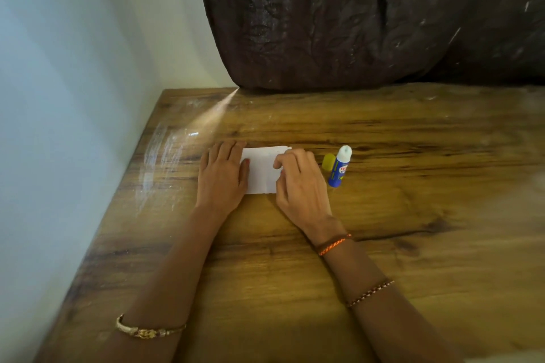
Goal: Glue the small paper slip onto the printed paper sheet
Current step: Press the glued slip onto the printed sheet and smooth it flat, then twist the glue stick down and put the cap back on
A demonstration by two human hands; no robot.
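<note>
**Pressing the paper flat, glue stick uncapped beside it**

A white paper [261, 169] lies near the middle of the wooden table [413, 215]; no print shows on its upper face, and I cannot tell whether a separate small slip sits on it. The left hand [221, 177], at the paper's nine o'clock, lies flat with fingers together on the left edge. The right hand [300, 186], at three o'clock, has its fingers curled, fingertips [278, 163] pressing or pinching the right edge; which, I cannot tell. The uncapped glue stick [339, 168] lies just beside that hand at three o'clock, its yellow cap [328, 162] touching it.

Judging from this, the step is seating the paper. It likely goes best by anchoring with the left palm and rubbing outward, firmest along edges and corners, without sliding.
</note>
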